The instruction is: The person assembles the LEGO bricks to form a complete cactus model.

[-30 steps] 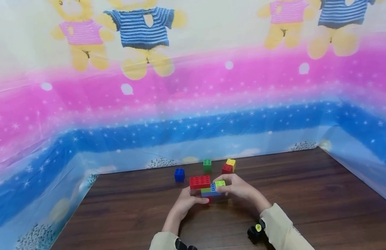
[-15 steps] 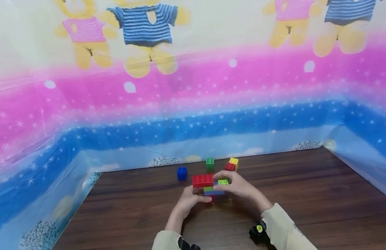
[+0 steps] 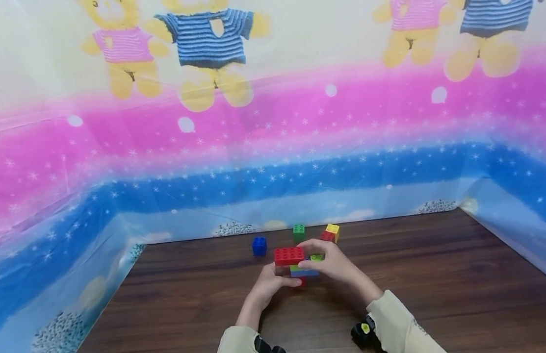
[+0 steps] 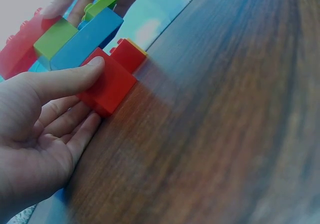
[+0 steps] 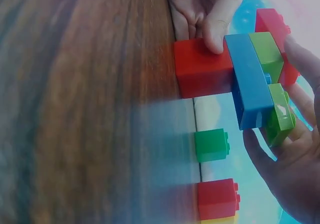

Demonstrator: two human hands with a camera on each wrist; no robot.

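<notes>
A toy brick build stands on the wooden table, its base a red block (image 4: 110, 86) with a long blue brick (image 5: 250, 81) across it. On the blue brick sit two lime-green bricks, one left (image 4: 56, 38) and one right (image 5: 281, 115). A long red eight-stud brick (image 3: 288, 256) tops the left one and juts out to the left. My left hand (image 3: 267, 285) grips the base block, thumb on its near face, fingers behind. From the right, my right hand (image 3: 333, 262) pinches the right end of the top red brick between thumb and fingers.
Behind the build stand a dark blue block (image 3: 259, 246), a green block (image 3: 299, 232) and a red block (image 3: 327, 236) beside a yellow one (image 3: 333, 229). A printed cloth (image 3: 273, 196) borders the table's back and sides.
My right hand has shifted left along the build, from the right lime-green brick to the end of the top red brick. The left hand keeps its hold on the base.
</notes>
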